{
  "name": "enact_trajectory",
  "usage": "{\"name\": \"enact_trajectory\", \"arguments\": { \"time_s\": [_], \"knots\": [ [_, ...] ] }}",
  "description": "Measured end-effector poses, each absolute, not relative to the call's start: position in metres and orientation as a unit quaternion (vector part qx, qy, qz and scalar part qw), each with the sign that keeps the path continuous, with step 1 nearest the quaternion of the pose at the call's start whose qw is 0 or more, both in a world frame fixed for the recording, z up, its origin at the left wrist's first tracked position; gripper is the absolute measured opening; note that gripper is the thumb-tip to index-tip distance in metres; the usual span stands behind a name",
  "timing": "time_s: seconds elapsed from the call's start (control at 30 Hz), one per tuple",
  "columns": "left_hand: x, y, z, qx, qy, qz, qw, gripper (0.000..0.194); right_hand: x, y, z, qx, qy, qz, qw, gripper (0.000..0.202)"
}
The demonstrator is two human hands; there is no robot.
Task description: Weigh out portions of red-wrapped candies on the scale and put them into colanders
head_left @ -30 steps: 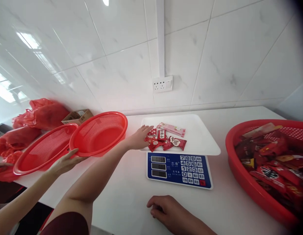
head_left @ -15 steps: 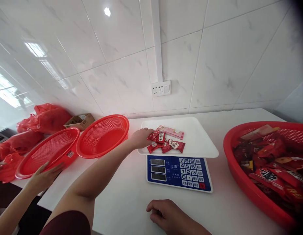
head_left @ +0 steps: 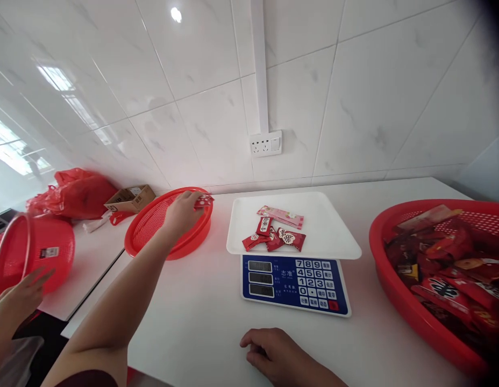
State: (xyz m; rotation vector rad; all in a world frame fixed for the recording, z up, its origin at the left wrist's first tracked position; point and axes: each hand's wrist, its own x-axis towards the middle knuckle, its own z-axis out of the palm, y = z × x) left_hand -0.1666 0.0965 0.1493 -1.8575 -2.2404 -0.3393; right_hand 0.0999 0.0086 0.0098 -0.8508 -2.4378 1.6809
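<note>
My left hand (head_left: 184, 215) is closed on a small red snack packet with white dots (head_left: 204, 201), held over the right rim of a red plastic basket (head_left: 150, 220). My right hand (head_left: 276, 355) rests on the table in front of the scale, its fingers curled with nothing visible in them. The blue digital scale (head_left: 292, 285) carries a white tray (head_left: 330, 228). Lying on the tray are several small red packets (head_left: 291, 239) with white print and a long pink packet (head_left: 279, 216).
A large red basket (head_left: 380, 258) heaped with wrapped snacks (head_left: 447, 290) stands at the right. At far left a co-worker's hand (head_left: 26, 290) is beside another red basket (head_left: 58, 242). Behind are red plastic bags (head_left: 82, 193), a cardboard box (head_left: 130, 200) and a wall socket (head_left: 265, 144).
My left hand has lifted the dotted packet off the tray and carried it left to the middle basket. The co-worker's basket has moved left and tilted up. My right hand stays put.
</note>
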Motion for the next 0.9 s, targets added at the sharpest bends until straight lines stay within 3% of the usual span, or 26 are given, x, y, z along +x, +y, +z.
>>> {"name": "enact_trajectory", "arguments": {
  "time_s": [0.1, 0.23, 0.43, 0.6, 0.9],
  "knots": [
    [-0.184, 0.089, 0.151, -0.600, -0.787, -0.115, 0.085, 0.046, 0.100, 0.008, 0.010, -0.276, -0.792, 0.543, 0.029, 0.030],
    [-0.151, 0.086, 0.136, -0.665, -0.729, -0.158, -0.041, 0.049, 0.101, 0.008, 0.004, -0.273, -0.790, 0.548, 0.045, 0.029],
    [-0.074, 0.102, 0.115, -0.807, -0.562, -0.054, -0.173, 0.051, 0.101, 0.008, -0.007, -0.280, -0.775, 0.563, 0.057, 0.027],
    [-0.056, 0.121, 0.108, -0.822, -0.551, 0.002, -0.142, 0.053, 0.102, 0.009, -0.001, -0.277, -0.776, 0.564, 0.050, 0.027],
    [-0.072, 0.128, 0.099, -0.785, -0.613, -0.061, -0.059, 0.042, 0.101, 0.009, 0.002, -0.278, -0.782, 0.555, 0.050, 0.029]
  ]
}}
